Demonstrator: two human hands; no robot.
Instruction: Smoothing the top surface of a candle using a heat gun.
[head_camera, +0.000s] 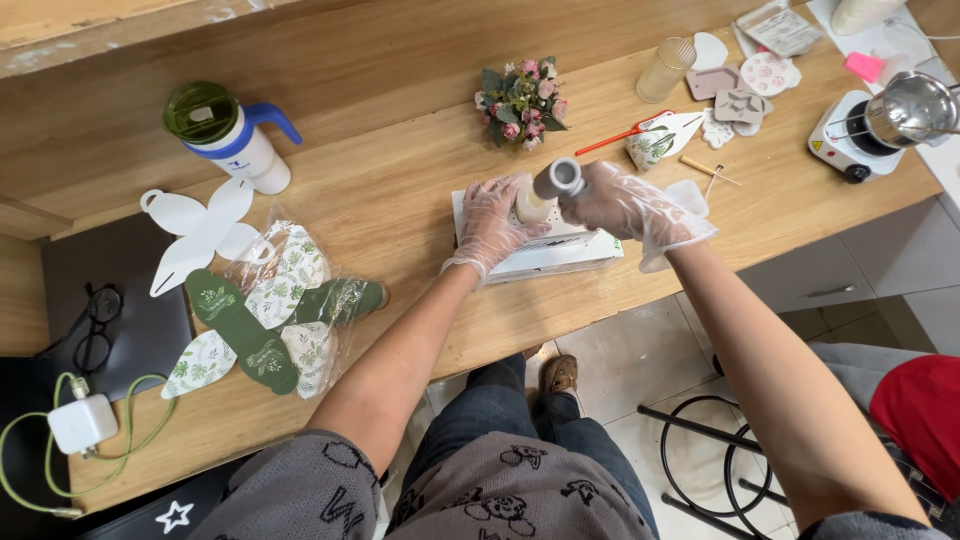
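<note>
Plastic-gloved left hand (490, 222) curls its fingers around a small cream jar (531, 205) on the white box (560, 262). Right hand (625, 205) grips a grey tube (556, 179) just above it. Best done, I judge, with jar steadied and tube held centred.

Centre of frame: a left hand (492, 225) in a clear plastic glove is closed around a small cream cylindrical piece (530, 205); a gloved right hand (625, 205) is wrapped around a grey tube (556, 180) tilted over it, above a flat white box (550, 255) on the long wooden table (400, 190). Leaf-shaped green and white paper tags in clear wrap (275, 320) are seen lower left; a white tumbler with green lid (225, 135) upper left; a small pink flower bouquet (520, 100) upper centre; a steel pot on a small white hotplate (880, 125) upper right.
</note>
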